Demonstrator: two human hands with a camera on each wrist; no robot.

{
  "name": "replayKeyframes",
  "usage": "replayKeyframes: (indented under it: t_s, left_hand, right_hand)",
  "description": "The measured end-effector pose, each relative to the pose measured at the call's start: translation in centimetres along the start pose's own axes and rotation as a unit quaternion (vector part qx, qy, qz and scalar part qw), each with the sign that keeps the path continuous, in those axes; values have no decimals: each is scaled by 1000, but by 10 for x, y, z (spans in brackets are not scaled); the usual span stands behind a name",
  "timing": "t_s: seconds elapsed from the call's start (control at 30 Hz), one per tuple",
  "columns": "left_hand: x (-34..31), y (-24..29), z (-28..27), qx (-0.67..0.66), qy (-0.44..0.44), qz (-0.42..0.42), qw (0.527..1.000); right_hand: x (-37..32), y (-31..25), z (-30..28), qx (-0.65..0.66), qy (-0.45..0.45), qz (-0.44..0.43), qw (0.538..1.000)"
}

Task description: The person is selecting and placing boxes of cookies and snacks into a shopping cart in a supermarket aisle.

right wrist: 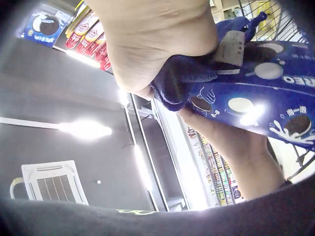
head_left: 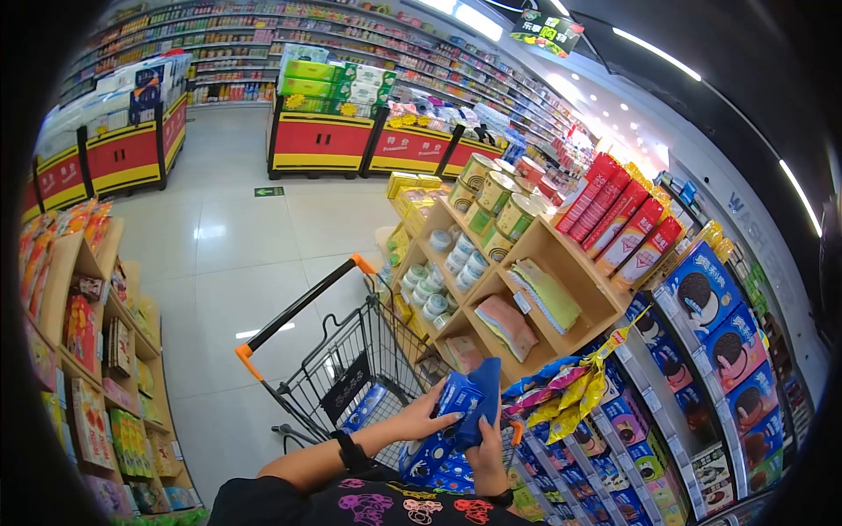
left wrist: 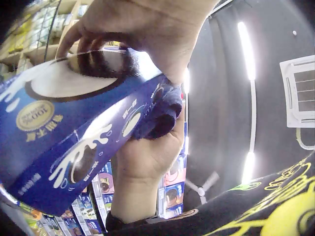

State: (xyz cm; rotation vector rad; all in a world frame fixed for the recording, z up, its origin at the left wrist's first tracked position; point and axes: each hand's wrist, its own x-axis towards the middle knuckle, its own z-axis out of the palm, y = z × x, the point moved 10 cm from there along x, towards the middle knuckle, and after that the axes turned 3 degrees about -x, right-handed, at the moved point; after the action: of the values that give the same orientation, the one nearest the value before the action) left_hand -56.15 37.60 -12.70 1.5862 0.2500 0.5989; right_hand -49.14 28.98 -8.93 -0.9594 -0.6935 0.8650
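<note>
The long blue cardboard cookie box sits between both hands above the black wire shopping cart, its long axis running near to far. The left hand grips its left face. The right hand clamps a dark blue cloth against its right side.

1. The right hand grips a dark blue cloth against a blue cardboard cookie box.
2. The left hand holds the box from beneath.
3. Red packets and a white square ceiling vent show behind.
</note>
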Motion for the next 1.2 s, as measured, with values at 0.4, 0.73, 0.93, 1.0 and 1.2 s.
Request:
replayKeyframes:
  t_s: [0.4, 0.73, 0.93, 1.0, 1.2]
  left_hand:
    - [-2, 37, -15, -39, 54, 45, 997]
    - [-3, 53, -18, -195, 66, 92, 974]
    - [-6, 96, -39, -66, 88, 212, 971]
    - [-7, 98, -34, -12, 79, 221, 972]
    - [-16, 93, 9, 113, 0, 234, 966]
  right_hand:
    - [-11, 80, -31, 98, 39, 158, 982]
    - [-34, 118, -60, 15, 90, 298, 950]
    - [-45, 117, -22, 251, 22, 351, 902]
    - [-40, 132, -34, 262, 30, 341, 902]
    - [-52, 154, -53, 186, 61, 377, 905]
